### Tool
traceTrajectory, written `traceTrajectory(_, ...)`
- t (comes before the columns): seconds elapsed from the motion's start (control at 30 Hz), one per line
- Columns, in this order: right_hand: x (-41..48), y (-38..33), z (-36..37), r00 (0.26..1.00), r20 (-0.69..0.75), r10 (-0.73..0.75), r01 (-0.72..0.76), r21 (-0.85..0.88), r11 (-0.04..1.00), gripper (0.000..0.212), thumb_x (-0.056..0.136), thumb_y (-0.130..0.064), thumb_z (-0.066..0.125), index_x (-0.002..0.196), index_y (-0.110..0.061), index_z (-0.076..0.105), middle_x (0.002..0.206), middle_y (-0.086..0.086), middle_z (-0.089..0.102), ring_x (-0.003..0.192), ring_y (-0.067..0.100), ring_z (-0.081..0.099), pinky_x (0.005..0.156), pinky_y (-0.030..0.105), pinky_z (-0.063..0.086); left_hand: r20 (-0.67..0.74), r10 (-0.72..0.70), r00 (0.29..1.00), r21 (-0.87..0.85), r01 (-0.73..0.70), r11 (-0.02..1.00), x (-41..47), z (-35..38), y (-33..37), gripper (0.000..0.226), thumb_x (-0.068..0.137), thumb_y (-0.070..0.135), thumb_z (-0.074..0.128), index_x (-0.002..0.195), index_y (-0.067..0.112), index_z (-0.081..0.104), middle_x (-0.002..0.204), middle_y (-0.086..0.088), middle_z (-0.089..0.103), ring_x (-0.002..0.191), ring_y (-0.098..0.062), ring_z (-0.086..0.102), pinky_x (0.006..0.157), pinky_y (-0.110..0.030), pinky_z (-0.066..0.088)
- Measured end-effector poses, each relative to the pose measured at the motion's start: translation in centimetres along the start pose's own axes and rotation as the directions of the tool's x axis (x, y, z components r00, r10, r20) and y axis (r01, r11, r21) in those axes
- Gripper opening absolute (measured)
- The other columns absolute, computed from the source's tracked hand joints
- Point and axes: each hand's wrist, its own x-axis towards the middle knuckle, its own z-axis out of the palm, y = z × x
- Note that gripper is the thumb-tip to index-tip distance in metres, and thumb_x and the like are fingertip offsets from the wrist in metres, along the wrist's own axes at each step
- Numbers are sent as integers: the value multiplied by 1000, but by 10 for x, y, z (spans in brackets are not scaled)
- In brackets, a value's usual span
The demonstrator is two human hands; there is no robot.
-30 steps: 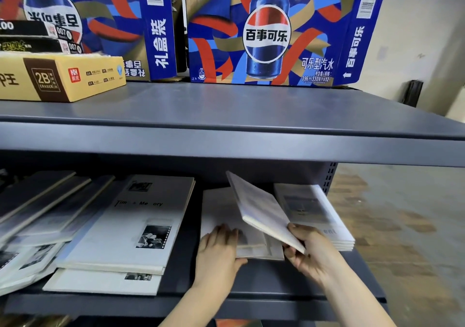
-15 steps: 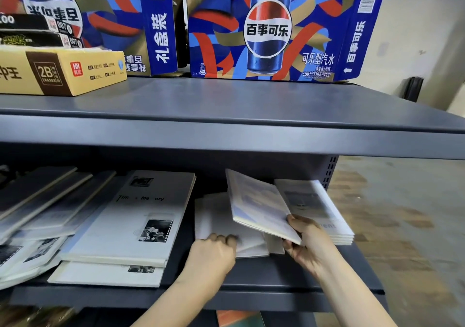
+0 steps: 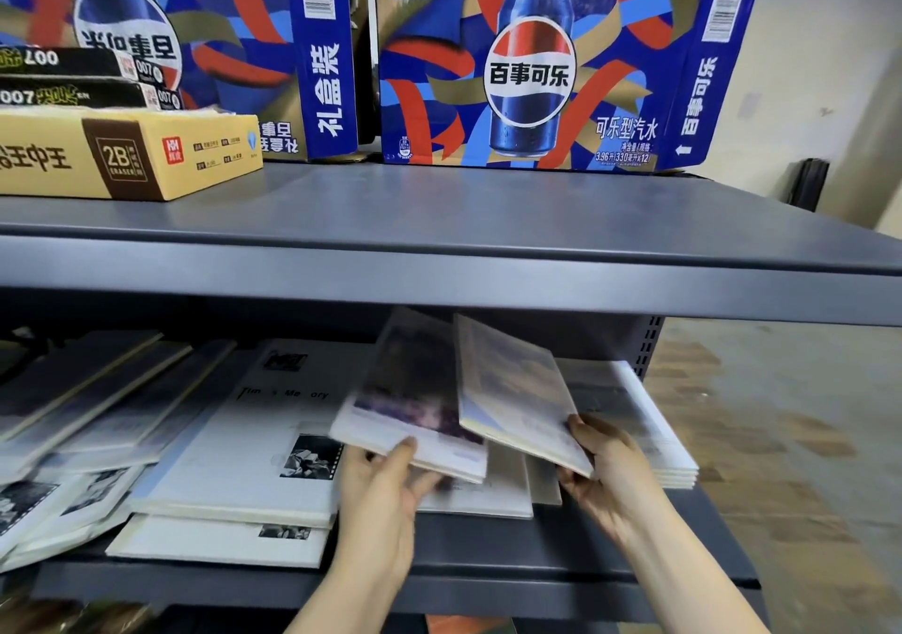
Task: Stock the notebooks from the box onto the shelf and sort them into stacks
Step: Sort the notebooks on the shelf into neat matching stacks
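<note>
Two notebooks I hold above the lower shelf point(image 3: 537, 580), left grip point(image 3: 380, 492) pinching the blurred notebook point(image 3: 415, 389), right grip point(image 3: 610, 467) clamped on the pale notebook point(image 3: 512, 389), one stack point(image 3: 649, 438) just beside, two cola cartons point(image 3: 532, 72) overhead

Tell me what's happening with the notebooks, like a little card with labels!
Left grip: holds a purple-cover notebook, raised above the middle stack
Right grip: holds a pale notebook, tilted up
Right stack: lies flat on the lower shelf
Upper shelf: cola boxes and an eraser box
</note>
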Motion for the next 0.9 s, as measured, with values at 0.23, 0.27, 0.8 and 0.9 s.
traceTrajectory(0.23, 7, 32, -6, 999, -28, -14, 6, -275, 961, 23, 98, -12, 45, 116, 0, 53, 91, 15, 69, 79, 27, 65, 59, 31, 52, 41, -329, 944, -188, 330, 925, -17, 3, -41, 46, 86, -16, 44, 123, 10, 52, 113, -17, 66, 101, -30, 64, 69, -36, 59)
traceTrajectory(0.27, 7, 36, -8, 999, -28, -22, 12, -324, 946, 22, 99, -12, 43, 114, -1, 56, 91, 15, 70, 79, 27, 66, 60, 31, 51, 45, -340, 940, -183, 342, 922, -17, 1, -46, 48, 87, -15, 45, 126, 12, 51, 113, -15, 67, 101, -29, 64, 69, -33, 60)
traceTrajectory(0.8, 16, 49, -10, 995, -17, -100, 55, -735, 676, 16, 90, -4, 49, 103, -1, 57, 96, 16, 66, 86, 27, 62, 72, 30, 46, 67, -180, 981, 862, 34, 506, 31, -14, -6, 28, 93, 2, 39, 77, 11, 61, 68, -3, 69, 56, -18, 59, 50, -20, 42)
traceTrajectory(0.9, 17, 48, -7, 992, -35, -122, 51, -770, 636, 15, 87, -2, 52, 100, 5, 54, 84, 13, 58, 71, 20, 52, 60, 26, 40, 117, -22, 993, 961, -108, 256, 56, -13, -13, 20, 90, 9, 49, 105, 8, 62, 105, -8, 67, 98, -24, 61, 80, -26, 43)
